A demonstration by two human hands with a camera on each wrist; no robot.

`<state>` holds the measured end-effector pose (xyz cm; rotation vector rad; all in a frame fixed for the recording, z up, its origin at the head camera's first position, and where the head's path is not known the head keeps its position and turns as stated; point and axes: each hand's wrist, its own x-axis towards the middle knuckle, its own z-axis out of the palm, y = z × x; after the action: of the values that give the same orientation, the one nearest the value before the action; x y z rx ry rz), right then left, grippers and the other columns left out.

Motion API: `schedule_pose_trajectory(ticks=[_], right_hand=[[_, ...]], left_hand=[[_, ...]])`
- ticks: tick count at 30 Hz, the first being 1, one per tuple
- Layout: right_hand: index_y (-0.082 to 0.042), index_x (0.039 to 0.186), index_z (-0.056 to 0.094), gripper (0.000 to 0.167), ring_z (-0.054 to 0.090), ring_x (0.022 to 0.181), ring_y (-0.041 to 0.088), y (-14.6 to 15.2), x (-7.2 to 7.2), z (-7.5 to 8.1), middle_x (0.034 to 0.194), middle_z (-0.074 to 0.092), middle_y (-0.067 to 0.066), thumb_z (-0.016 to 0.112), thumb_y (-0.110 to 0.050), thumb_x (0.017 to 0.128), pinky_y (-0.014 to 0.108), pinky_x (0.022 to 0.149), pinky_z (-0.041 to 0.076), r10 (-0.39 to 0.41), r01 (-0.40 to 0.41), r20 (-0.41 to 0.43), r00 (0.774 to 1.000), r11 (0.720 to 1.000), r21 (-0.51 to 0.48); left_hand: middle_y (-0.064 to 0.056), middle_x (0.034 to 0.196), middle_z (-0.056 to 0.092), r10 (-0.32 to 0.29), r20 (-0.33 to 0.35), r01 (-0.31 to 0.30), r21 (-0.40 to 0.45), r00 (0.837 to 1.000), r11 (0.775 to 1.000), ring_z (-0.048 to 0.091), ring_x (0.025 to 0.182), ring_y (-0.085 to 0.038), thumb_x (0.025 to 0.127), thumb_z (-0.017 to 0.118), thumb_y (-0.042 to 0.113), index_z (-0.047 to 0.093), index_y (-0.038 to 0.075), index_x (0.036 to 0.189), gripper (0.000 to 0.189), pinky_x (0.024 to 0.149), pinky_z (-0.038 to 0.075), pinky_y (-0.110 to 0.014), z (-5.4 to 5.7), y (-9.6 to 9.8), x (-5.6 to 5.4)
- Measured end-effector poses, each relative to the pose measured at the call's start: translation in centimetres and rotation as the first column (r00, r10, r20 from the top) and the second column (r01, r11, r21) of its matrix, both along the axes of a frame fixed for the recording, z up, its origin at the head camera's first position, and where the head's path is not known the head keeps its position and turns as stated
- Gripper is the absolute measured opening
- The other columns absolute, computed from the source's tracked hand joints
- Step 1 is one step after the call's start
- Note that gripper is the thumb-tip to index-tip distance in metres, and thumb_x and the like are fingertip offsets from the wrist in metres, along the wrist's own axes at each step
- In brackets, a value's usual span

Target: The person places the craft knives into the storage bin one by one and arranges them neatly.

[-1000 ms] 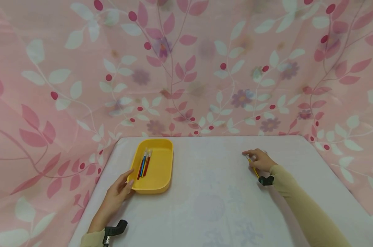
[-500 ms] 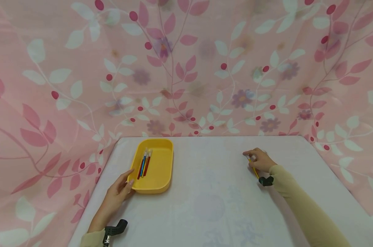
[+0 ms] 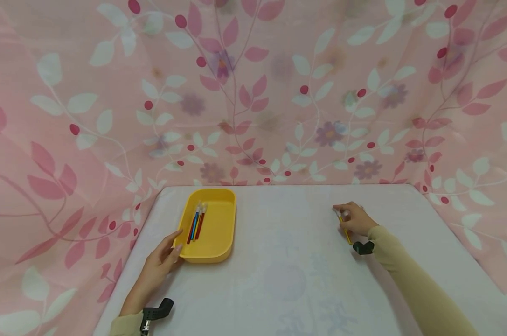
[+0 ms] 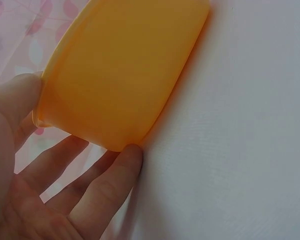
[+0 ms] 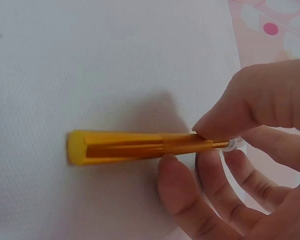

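Note:
A yellow plastic tray (image 3: 218,224) stands on the table's left side. Several slim red, blue and yellow craft knives (image 3: 193,226) with clear ends lie in it. My left hand (image 3: 156,265) holds the tray's near left corner; in the left wrist view, digits rest at the rim and against the outer wall (image 4: 125,70). Over on the right, my right hand (image 3: 356,220) pinches a yellow craft knife (image 5: 122,146) by its knurled grip, between thumb and fingers. The knife lies low along the white cloth. Fingers partly hide its clear tip.
White cloth (image 3: 278,233) covers the table, with faint printing showing. Pink floral fabric (image 3: 253,116) hangs close behind the table's back edge and along both sides. Each wrist wears a black camera mount (image 3: 156,310).
My right hand and the knife have shifted very slightly to the right. The left hand and tray look the same.

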<state>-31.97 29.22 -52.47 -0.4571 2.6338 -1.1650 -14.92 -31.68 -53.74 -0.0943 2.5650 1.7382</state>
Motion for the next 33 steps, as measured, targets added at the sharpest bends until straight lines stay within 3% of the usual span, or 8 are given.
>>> schedule_pose_trajectory(ticks=[7,15,20,28,33], right_hand=[[0.015,0.150,0.053,0.072,0.061,0.081,0.025,-0.1,0.4,0.3,0.127,0.050,0.036,0.076,0.010,0.082,0.033,0.058,0.061,-0.007,0.006,-0.043,0.999,1.000,-0.022],[0.009,0.151,0.055,0.069,0.064,0.102,0.038,-0.7,0.8,1.1,0.134,0.052,0.032,0.077,0.009,0.085,0.031,0.066,0.061,-0.021,0.018,-0.089,0.996,0.999,-0.036],[0.006,0.154,0.052,0.070,0.065,0.109,0.045,-1.6,1.3,2.3,0.140,0.050,0.031,0.075,0.011,0.088,0.035,0.067,0.065,0.006,-0.021,-0.125,0.992,0.993,-0.112],[0.000,0.156,0.053,0.067,0.068,0.106,0.045,-3.9,2.0,4.5,0.144,0.049,0.029,0.071,0.015,0.093,0.035,0.072,0.067,0.032,-0.070,-0.158,0.987,0.967,-0.246],[0.002,0.156,0.052,0.067,0.069,0.103,0.042,-5.8,2.1,5.7,0.145,0.045,0.033,0.070,0.019,0.094,0.035,0.075,0.068,0.061,-0.117,-0.161,0.985,0.924,-0.365]], left_hand=[[-0.023,0.174,0.034,-0.005,0.002,0.005,0.015,1.000,1.000,0.057,0.142,-0.045,0.113,0.063,0.039,0.044,0.024,0.167,0.059,0.100,0.061,-0.039,-0.1,0.0,0.0],[-0.023,0.175,0.032,-0.005,0.002,0.005,0.004,1.000,1.000,0.057,0.143,-0.045,0.113,0.062,0.040,0.044,0.025,0.167,0.059,0.100,0.061,-0.039,0.0,0.0,0.0],[-0.023,0.174,0.033,-0.005,-0.006,0.005,0.000,1.000,1.000,0.057,0.143,-0.045,0.113,0.063,0.040,0.044,0.025,0.167,0.059,0.100,0.061,-0.039,-0.1,-0.1,0.0],[-0.022,0.175,0.032,-0.007,0.000,0.007,0.006,1.000,1.000,0.055,0.144,-0.045,0.113,0.062,0.040,0.043,0.025,0.168,0.059,0.101,0.061,-0.038,0.0,-0.1,0.1],[-0.023,0.175,0.031,-0.009,0.001,0.009,0.000,1.000,1.000,0.055,0.145,-0.046,0.114,0.061,0.039,0.043,0.024,0.168,0.058,0.101,0.061,-0.038,0.1,-0.1,0.1]])
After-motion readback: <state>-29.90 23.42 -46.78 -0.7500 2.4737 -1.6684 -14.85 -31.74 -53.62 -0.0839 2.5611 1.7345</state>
